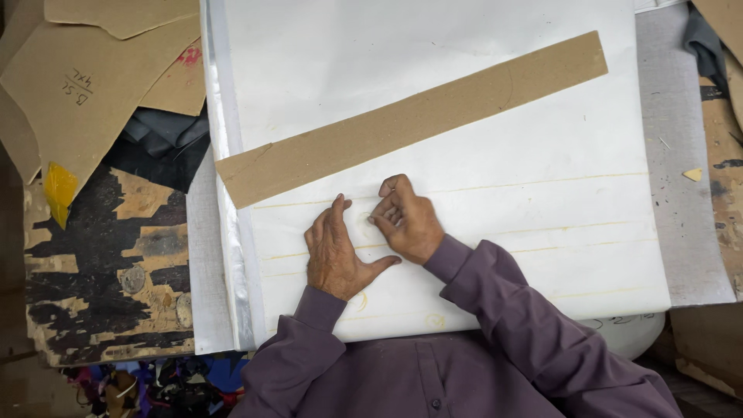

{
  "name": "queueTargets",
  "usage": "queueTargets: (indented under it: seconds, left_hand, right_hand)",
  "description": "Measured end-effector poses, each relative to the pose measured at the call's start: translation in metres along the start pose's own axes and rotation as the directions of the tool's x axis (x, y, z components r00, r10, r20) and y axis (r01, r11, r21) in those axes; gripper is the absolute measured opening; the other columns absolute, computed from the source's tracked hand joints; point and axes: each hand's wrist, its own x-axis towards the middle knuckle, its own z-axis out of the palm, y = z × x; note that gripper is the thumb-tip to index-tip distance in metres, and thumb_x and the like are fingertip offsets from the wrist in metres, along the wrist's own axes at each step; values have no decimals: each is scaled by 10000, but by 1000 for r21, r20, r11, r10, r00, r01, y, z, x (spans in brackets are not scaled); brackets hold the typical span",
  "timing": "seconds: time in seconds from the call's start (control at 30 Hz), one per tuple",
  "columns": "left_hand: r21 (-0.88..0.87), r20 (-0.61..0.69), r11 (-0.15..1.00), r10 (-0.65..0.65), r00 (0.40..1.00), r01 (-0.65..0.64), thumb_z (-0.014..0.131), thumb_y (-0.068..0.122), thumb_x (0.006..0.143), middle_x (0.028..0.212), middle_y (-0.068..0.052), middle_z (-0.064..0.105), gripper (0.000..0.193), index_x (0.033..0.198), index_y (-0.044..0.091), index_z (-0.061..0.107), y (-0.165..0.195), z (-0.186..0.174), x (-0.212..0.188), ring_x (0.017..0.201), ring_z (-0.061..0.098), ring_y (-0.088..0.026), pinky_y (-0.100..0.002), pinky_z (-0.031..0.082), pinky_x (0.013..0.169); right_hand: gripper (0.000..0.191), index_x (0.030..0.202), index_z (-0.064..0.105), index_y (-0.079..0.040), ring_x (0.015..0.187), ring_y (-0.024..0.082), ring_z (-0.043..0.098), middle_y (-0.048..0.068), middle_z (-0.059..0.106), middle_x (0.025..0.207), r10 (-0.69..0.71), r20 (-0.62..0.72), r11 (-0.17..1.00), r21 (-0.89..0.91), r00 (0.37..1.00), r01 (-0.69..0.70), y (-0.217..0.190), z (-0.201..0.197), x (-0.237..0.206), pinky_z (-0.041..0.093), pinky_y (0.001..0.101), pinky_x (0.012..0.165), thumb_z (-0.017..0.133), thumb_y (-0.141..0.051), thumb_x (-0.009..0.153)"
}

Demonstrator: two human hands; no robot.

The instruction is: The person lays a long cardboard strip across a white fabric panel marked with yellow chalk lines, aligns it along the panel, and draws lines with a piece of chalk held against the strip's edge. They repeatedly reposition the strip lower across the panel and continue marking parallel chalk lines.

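Note:
A stack of white fabric (464,116) lies flat on the table, marked with faint yellow chalk lines. A long brown cardboard strip (410,120) rests on it at a slant, from lower left to upper right. My left hand (334,251) lies flat on the fabric just below the strip, fingers pointing up. My right hand (406,217) sits beside it, fingers curled and pinched at the fabric near a small chalk mark; whether it holds a piece of chalk I cannot tell. Both sleeves are purple.
Brown cardboard pattern pieces (85,85) lie at the upper left over dark cloth (162,147). A worn, paint-flaked wooden table top (101,263) shows at left. A small yellow chalk piece (693,175) lies on the grey surface at right. Colourful scraps (155,387) lie below.

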Motion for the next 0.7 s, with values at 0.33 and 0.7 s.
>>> queueTargets:
  seconds: [0.33,0.7]
  left_hand:
    - [106,-44,994,0,999,5,915,564,532,1403,-185,543,1293,1487,-47,294,6,-7,1,1331,433,-396,-596,303,1106]
    - [231,-51,973,22,998,-10,896,543,523,1412,-228,528,1336,1528,-62,257,7,4,-1,1338,422,-404,-574,309,1146]
  right_hand:
    - [180,957,751,-57,828,227,768,100,783,911,360,68,810,-518,930,-276,-30,-203,-146,619,331,742,779,-33,781]
    - [479,1288,663,43,1106,436,674,258,701,1239,-284,-484,515,-805,827,-294,108,-330,-157,540,448,982,656,73,811]
